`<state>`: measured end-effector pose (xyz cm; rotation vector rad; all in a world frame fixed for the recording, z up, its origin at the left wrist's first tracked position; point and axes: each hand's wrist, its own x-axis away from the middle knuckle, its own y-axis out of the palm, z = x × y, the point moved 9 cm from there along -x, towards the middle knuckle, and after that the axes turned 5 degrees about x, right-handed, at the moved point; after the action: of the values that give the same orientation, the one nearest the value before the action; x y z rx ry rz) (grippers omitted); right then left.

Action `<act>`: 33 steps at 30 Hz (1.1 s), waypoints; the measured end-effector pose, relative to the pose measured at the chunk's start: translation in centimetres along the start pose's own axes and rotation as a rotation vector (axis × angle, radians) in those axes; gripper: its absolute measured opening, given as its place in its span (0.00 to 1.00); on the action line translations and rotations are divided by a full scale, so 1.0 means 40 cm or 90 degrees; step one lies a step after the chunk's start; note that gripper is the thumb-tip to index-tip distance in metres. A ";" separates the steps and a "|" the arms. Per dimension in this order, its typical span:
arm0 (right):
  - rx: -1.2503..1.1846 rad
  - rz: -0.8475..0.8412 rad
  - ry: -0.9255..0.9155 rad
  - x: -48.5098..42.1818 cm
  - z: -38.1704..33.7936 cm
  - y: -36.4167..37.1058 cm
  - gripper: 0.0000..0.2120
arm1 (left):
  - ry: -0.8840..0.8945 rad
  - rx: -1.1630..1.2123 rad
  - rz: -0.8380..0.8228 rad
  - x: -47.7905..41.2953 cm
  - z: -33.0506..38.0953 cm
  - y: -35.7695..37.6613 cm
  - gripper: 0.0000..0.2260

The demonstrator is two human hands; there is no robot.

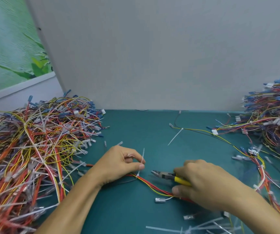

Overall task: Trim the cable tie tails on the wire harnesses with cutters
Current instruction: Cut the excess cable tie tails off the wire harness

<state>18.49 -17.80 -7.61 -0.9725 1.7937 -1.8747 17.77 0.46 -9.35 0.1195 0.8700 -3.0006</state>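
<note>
white nylon, the cable tie tail (pixel 143 156) stands up from the red and yellow harness (pixel 154 185) lying mid worktop (pixel 136 132). the left hand (pixel 120 164) has its grip pinching that tail between thumb and forefinger, just above the tie head. the right hand (pixel 201 184) has its grip curled round the yellow handles of the cutters (pixel 163 175), nose aimed at the tie but apart from it. likely risks: blades set too low nick a wire, too high leave a sharp stub, and the pinching fingertips sit near the cut. a left pile (pixel 34 149) bristles with tails; a right pile (pixel 274 119) lies opposite.
</note>
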 end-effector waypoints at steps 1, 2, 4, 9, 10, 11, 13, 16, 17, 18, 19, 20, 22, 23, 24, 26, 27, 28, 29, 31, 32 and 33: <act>0.007 0.000 -0.003 -0.004 -0.009 0.001 0.13 | -0.001 -0.011 0.002 0.000 0.001 0.000 0.04; 0.013 0.003 -0.007 -0.008 -0.016 0.001 0.11 | 0.000 -0.009 0.002 0.000 0.002 0.002 0.05; 0.021 0.009 -0.016 -0.018 -0.031 -0.001 0.09 | 0.004 0.029 0.002 0.001 0.003 0.004 0.06; 0.066 0.034 -0.007 -0.042 -0.055 -0.001 0.14 | -0.007 0.093 0.017 0.001 -0.016 -0.001 0.06; 0.077 0.037 -0.002 -0.044 -0.056 0.000 0.15 | -0.009 0.095 0.018 0.000 -0.020 -0.002 0.05; 0.084 0.038 0.003 -0.046 -0.057 0.002 0.16 | -0.008 0.097 0.018 -0.001 -0.022 -0.002 0.04; 0.085 0.043 0.008 -0.048 -0.057 0.004 0.17 | -0.003 0.103 0.018 -0.002 -0.022 0.000 0.03; 0.075 0.053 0.006 -0.048 -0.058 0.001 0.17 | 0.000 0.109 0.019 -0.004 -0.025 0.001 0.03; 0.068 0.055 0.003 -0.048 -0.060 0.000 0.18 | 0.000 0.110 0.019 -0.005 -0.027 0.001 0.03; 0.062 0.056 0.000 -0.048 -0.061 -0.001 0.18 | -0.001 0.112 0.021 -0.005 -0.029 0.001 0.03; 0.058 0.057 -0.005 -0.049 -0.064 -0.001 0.18 | -0.003 0.113 0.023 -0.006 -0.030 0.001 0.04; 0.056 0.058 -0.010 -0.050 -0.068 0.000 0.18 | -0.005 0.116 0.025 -0.006 -0.032 0.001 0.05; 0.054 0.063 -0.017 -0.055 -0.073 0.000 0.18 | -0.008 0.123 0.026 -0.008 -0.034 0.002 0.06; 0.056 0.066 -0.019 -0.057 -0.075 0.000 0.19 | -0.009 0.125 0.025 -0.008 -0.035 0.002 0.06; 0.058 0.069 -0.020 -0.060 -0.076 -0.001 0.19 | -0.009 0.127 0.025 -0.008 -0.036 0.002 0.07; 0.060 0.073 -0.020 -0.063 -0.076 -0.002 0.20 | -0.011 0.131 0.025 -0.008 -0.037 0.002 0.07; 0.062 0.074 -0.021 -0.064 -0.076 -0.003 0.20 | -0.011 0.133 0.024 -0.008 -0.038 0.002 0.07; 0.064 0.073 -0.022 -0.065 -0.076 -0.003 0.20 | -0.012 0.134 0.024 -0.008 -0.037 0.003 0.06; 0.065 0.072 -0.022 -0.065 -0.076 -0.003 0.20 | -0.012 0.135 0.024 -0.008 -0.037 0.003 0.06; 0.063 0.064 -0.022 -0.063 -0.074 -0.002 0.19 | -0.014 0.137 0.027 -0.007 -0.037 0.003 0.06; 0.060 0.059 -0.021 -0.061 -0.073 -0.002 0.19 | -0.014 0.137 0.028 -0.007 -0.037 0.002 0.07; 0.058 0.055 -0.019 -0.059 -0.071 -0.002 0.19 | -0.014 0.137 0.028 -0.006 -0.036 0.002 0.07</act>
<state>18.15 -14.12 -7.92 -0.8731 1.6901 -1.8612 18.13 1.17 -10.60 0.1068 0.5334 -3.0375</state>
